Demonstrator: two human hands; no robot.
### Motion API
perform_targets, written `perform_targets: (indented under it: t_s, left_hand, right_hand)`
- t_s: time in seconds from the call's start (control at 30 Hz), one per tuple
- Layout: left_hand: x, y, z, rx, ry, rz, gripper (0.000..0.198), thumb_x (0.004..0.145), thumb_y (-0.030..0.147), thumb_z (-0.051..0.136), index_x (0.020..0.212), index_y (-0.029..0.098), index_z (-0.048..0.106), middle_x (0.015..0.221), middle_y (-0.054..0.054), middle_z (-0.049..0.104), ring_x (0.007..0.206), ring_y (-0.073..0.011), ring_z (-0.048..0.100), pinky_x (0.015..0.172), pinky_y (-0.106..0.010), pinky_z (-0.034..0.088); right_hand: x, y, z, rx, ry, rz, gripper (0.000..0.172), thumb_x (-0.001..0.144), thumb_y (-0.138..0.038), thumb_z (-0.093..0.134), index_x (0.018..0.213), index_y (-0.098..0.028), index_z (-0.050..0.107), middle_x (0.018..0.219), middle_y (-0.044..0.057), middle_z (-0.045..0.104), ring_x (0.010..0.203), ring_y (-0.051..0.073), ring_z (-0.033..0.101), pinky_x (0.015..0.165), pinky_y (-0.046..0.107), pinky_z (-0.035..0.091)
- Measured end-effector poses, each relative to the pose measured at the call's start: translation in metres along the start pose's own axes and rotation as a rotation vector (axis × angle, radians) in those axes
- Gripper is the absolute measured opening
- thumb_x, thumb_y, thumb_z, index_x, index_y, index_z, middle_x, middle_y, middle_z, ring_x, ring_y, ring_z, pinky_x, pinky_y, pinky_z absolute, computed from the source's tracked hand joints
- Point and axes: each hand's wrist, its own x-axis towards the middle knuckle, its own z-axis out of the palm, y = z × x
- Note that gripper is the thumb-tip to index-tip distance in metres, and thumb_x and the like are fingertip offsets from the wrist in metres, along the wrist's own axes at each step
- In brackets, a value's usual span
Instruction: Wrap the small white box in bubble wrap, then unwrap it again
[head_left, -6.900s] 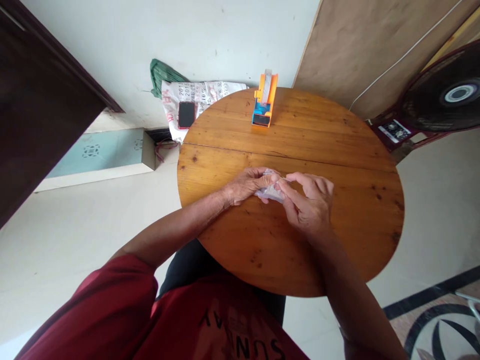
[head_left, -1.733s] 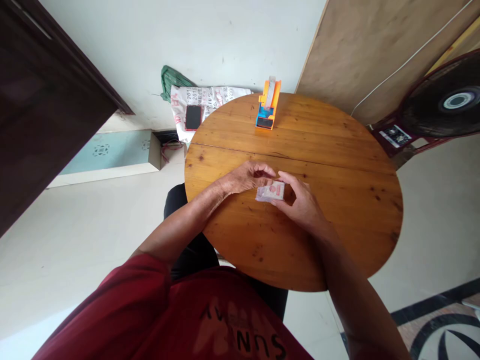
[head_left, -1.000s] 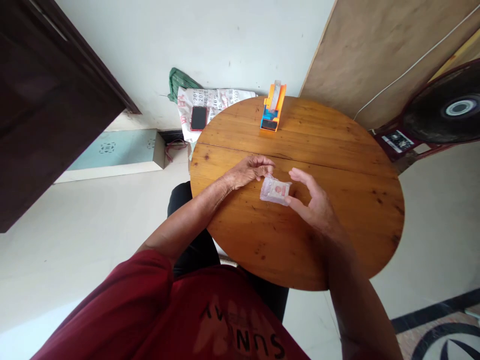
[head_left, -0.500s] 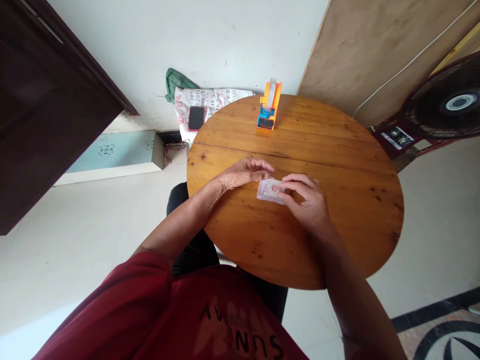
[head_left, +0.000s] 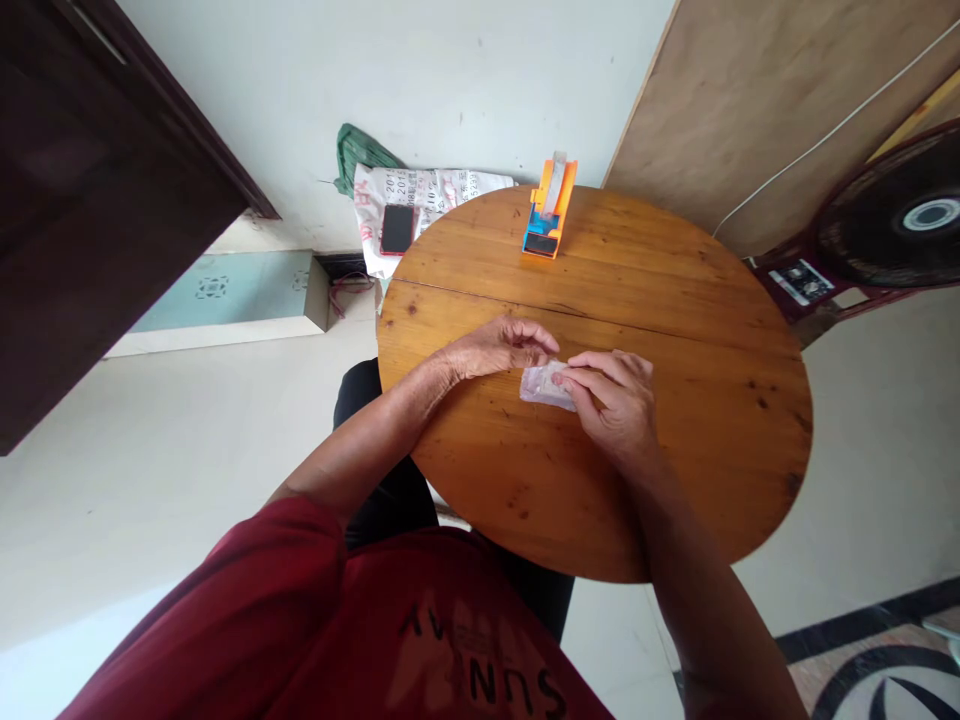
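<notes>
A small clear plastic packet (head_left: 541, 383) with something pale and pinkish inside lies on the round wooden table (head_left: 712, 330), near its middle. My right hand (head_left: 619, 400) rests on the packet's right side, its fingers curled over the packet and pinching it. My left hand (head_left: 499, 347) sits just left of the packet, fingers bent with the tips meeting close to the packet's upper left corner. Whether the left fingers grip the packet is hard to see.
An orange and blue tape dispenser (head_left: 549, 218) stands at the table's far edge. Beyond it, on the floor, lie a printed white sack (head_left: 427, 195) with a dark phone (head_left: 397, 228) on it and a green bag (head_left: 356, 155). A fan (head_left: 904, 215) stands at the right.
My right hand lifted and turned the packet, then laid it flat on the table and now covers its right side. My left hand stayed beside it, fingers closing toward the packet.
</notes>
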Motion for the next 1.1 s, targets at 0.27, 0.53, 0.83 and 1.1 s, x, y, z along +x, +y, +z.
perform_targets:
  t_s: [0.27, 0.53, 0.83, 1.1]
  left_hand:
    - [0.0, 0.0, -0.001, 0.133, 0.045, 0.051, 0.036, 0.077, 0.035, 0.078, 0.105, 0.013, 0.069, 0.094, -0.003, 0.069, 0.086, -0.013, 0.063, 0.086, -0.03, 0.049]
    - [-0.002, 0.004, 0.001, 0.738, 0.049, 0.223, 0.053, 0.074, 0.052, 0.079, 0.113, 0.017, 0.072, 0.121, -0.013, 0.064, 0.129, -0.0321, 0.051, 0.112, -0.045, 0.038]
    - [-0.012, 0.007, 0.016, 0.447, -0.15, 0.153, 0.079, 0.075, 0.029, 0.08, 0.146, 0.022, 0.046, 0.128, -0.009, 0.065, 0.115, -0.0233, 0.063, 0.101, -0.038, 0.049]
    - [-0.009, -0.001, 0.017, 0.338, -0.22, 0.174, 0.103, 0.07, 0.022, 0.082, 0.157, 0.027, 0.028, 0.141, -0.01, 0.057, 0.128, -0.0249, 0.056, 0.108, -0.041, 0.045]
  right_hand:
    - [0.001, -0.002, 0.001, 0.029, 0.049, 0.019, 0.018, 0.094, -0.03, 0.059, 0.085, -0.028, 0.075, 0.102, 0.002, 0.077, 0.093, 0.024, 0.069, 0.092, 0.046, 0.045]
    - [0.002, -0.003, -0.003, 0.088, 0.088, 0.063, 0.019, 0.096, -0.027, 0.054, 0.084, -0.026, 0.069, 0.104, 0.005, 0.076, 0.096, 0.025, 0.07, 0.092, 0.046, 0.047]
    - [0.003, -0.006, -0.016, 0.34, 0.172, 0.24, 0.014, 0.096, -0.028, 0.055, 0.088, -0.025, 0.066, 0.106, 0.006, 0.074, 0.099, 0.024, 0.069, 0.09, 0.044, 0.054]
    - [0.003, 0.001, -0.018, 0.476, 0.255, 0.361, 0.017, 0.096, -0.035, 0.055, 0.086, -0.025, 0.065, 0.103, 0.007, 0.074, 0.097, 0.025, 0.07, 0.085, 0.045, 0.058]
